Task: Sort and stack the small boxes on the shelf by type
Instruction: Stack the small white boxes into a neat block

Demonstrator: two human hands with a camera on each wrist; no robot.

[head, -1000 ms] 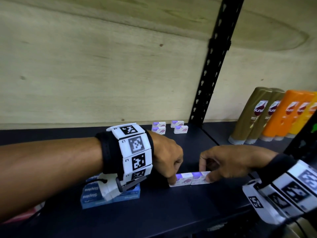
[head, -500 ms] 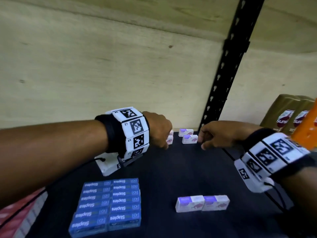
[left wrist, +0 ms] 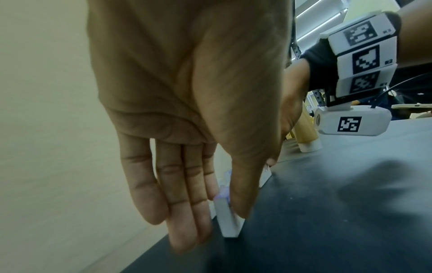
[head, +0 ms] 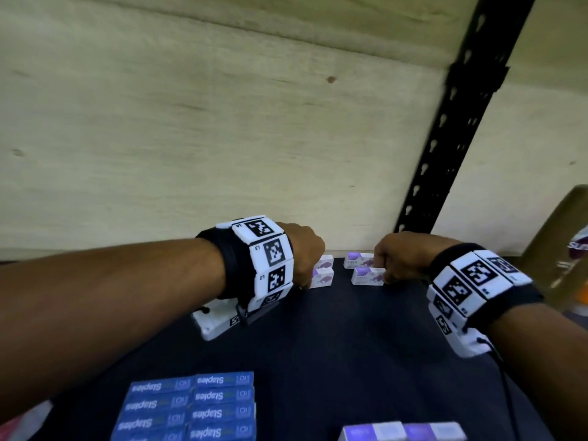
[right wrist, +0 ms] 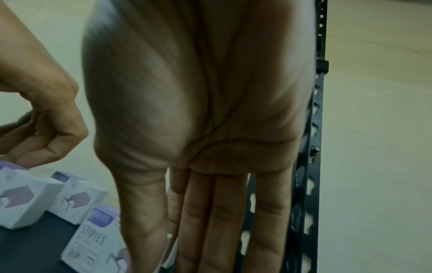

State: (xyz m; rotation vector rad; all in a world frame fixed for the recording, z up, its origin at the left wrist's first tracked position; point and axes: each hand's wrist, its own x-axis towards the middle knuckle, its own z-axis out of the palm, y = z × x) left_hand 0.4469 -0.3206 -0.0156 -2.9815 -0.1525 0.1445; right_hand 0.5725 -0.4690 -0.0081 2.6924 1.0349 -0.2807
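Small white-and-purple staple boxes lie in two pairs at the back of the dark shelf [head: 350, 345]. My left hand [head: 307, 281] is at the left pair [head: 323, 276]. In the left wrist view its thumb and fingers [left wrist: 187, 212] pinch a white box [left wrist: 228, 223] that stands on the shelf. My right hand [head: 385, 272] is at the right ends of the right pair [head: 366, 275]. In the right wrist view its thumb presses by a box printed STAPLES [right wrist: 93, 245], with a white edge showing between thumb and fingers. The fingertips are hidden in the head view.
A block of blue Staples boxes [head: 191, 405] sits front left. Two more white-and-purple boxes [head: 402, 434] lie end to end at the front edge. A black perforated upright [head: 445, 154] stands behind my right hand, with bottles [head: 560, 249] beyond it. A pale wooden wall backs the shelf.
Both hands let go of the front pair of boxes and reached to the back of the shelf. They now close on the two pairs by the wall.
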